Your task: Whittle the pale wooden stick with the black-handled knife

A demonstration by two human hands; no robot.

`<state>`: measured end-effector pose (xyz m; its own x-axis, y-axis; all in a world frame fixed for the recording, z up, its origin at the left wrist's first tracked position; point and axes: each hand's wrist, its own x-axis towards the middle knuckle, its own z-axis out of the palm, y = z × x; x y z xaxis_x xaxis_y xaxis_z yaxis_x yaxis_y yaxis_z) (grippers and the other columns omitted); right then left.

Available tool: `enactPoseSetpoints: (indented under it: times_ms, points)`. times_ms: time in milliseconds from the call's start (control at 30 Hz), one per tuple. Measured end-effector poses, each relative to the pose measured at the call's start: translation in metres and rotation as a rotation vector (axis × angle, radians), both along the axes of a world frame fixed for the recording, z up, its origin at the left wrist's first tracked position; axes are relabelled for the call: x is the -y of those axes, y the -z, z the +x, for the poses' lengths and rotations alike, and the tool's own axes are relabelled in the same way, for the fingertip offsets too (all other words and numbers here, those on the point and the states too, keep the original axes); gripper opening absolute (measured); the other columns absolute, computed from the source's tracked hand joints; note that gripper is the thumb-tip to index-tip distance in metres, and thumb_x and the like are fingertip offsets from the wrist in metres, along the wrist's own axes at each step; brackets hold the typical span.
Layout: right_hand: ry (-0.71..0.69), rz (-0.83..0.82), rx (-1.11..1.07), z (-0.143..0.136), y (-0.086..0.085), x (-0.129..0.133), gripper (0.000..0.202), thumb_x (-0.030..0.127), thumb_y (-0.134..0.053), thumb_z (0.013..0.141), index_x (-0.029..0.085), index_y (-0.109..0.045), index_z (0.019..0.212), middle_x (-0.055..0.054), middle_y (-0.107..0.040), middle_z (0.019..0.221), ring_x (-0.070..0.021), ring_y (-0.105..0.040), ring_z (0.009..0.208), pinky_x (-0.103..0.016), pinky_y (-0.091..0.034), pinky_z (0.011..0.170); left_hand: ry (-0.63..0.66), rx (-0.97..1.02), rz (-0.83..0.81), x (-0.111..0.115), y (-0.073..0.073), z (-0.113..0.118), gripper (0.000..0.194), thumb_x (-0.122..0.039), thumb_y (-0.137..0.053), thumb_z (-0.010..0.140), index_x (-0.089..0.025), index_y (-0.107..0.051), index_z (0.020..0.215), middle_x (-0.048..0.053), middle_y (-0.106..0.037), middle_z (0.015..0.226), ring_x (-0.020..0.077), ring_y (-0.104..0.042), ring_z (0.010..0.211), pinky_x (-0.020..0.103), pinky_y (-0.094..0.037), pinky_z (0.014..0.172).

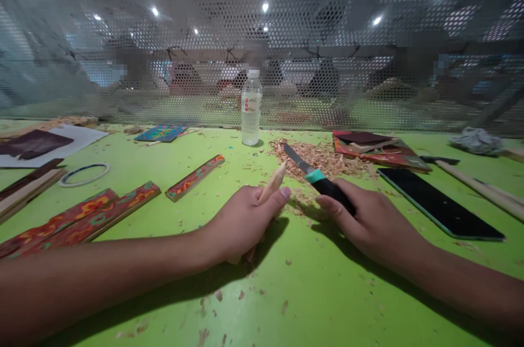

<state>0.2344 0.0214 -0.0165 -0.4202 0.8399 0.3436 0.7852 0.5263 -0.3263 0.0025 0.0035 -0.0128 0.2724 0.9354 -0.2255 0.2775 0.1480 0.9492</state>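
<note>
Forearms rest low on the green counter (295, 292), likely for steadiness. At frame centre the left hand (241, 221) has its fingers clamped on a whittled wooden stick (273, 183), tip angled up and away. The right hand (368, 221) grips a carving knife (317, 175), blade pointing off toward the shavings pile (323, 159). Beyond stands a water bottle (251, 109).

Head camera, single view.
Faces forward and down, close over bright green tabletop (123, 183); perforated mesh screen (164, 63) behind.
</note>
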Motion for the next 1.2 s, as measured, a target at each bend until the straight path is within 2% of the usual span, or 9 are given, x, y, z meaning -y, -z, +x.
enactPoseSetpoints:
  times_ms: [267,433,600,700,833,1000,1200]
  points:
    - [-0.02,-0.039,0.021,-0.001,0.002,0.002,0.053,0.068,-0.033,0.097,0.021,-0.056,0.092,-0.005,-0.067,0.068,-0.0212,-0.06,0.057,-0.031,-0.038,0.052,0.019,-0.018,-0.032,0.002,-0.004,-0.002,0.051,-0.071,-0.056,0.088,-0.026,-0.037,0.073,-0.013,-0.038,0.037,0.008,-0.034,0.025,0.016,-0.031,0.022]
    - [-0.033,-0.065,-0.065,0.0,0.0,0.001,0.047,0.063,-0.037,0.099,0.022,-0.057,0.089,-0.003,-0.067,0.07,-0.0192,-0.058,0.058,-0.03,-0.038,0.053,0.033,-0.027,-0.034,0.003,-0.009,-0.002,0.051,-0.071,-0.064,0.083,-0.025,-0.042,0.076,-0.014,-0.04,0.038,0.008,-0.038,0.026,0.016,-0.036,0.024]
    - [-0.053,-0.105,-0.124,0.0,-0.002,-0.001,0.041,0.058,-0.04,0.1,0.022,-0.057,0.091,-0.002,-0.067,0.072,-0.0175,-0.059,0.06,-0.029,-0.038,0.055,0.036,-0.025,-0.035,0.003,-0.009,-0.003,0.05,-0.071,-0.063,0.083,-0.025,-0.043,0.078,-0.014,-0.04,0.039,0.0081,-0.037,0.027,0.016,-0.036,0.024]
    - [-0.105,-0.096,-0.06,0.0,0.0,0.0,0.043,0.058,-0.04,0.1,0.022,-0.056,0.084,-0.001,-0.063,0.067,-0.0159,-0.055,0.057,-0.028,-0.034,0.052,0.044,-0.017,-0.043,0.003,-0.008,-0.004,0.049,-0.07,-0.064,0.083,-0.025,-0.044,0.078,-0.013,-0.039,0.039,0.0085,-0.036,0.027,0.016,-0.034,0.024]
    - [-0.207,-0.115,0.02,0.001,0.002,0.001,0.044,0.058,-0.042,0.099,0.021,-0.061,0.087,-0.001,-0.064,0.069,-0.0159,-0.056,0.061,-0.028,-0.035,0.055,0.061,-0.006,-0.049,0.005,-0.01,-0.003,0.048,-0.07,-0.066,0.081,-0.025,-0.051,0.084,-0.014,-0.038,0.039,0.0083,-0.033,0.027,0.016,-0.033,0.026]
    - [-0.172,-0.081,0.036,0.002,0.006,0.003,0.045,0.059,-0.04,0.099,0.021,-0.063,0.096,-0.003,-0.066,0.073,-0.0175,-0.059,0.064,-0.029,-0.037,0.058,0.053,0.012,-0.031,0.005,-0.008,-0.002,0.05,-0.074,-0.063,0.081,-0.026,-0.048,0.082,-0.014,-0.036,0.037,0.0093,-0.032,0.027,0.017,-0.034,0.025]
    - [-0.115,-0.044,0.054,-0.002,0.008,0.005,0.047,0.061,-0.038,0.1,0.02,-0.062,0.099,-0.004,-0.069,0.076,-0.0205,-0.062,0.064,-0.031,-0.039,0.058,-0.003,0.065,-0.024,0.002,0.001,-0.001,0.05,-0.069,-0.063,0.084,-0.026,-0.039,0.076,-0.014,-0.027,0.046,0.0058,-0.025,0.031,0.014,-0.024,0.027]
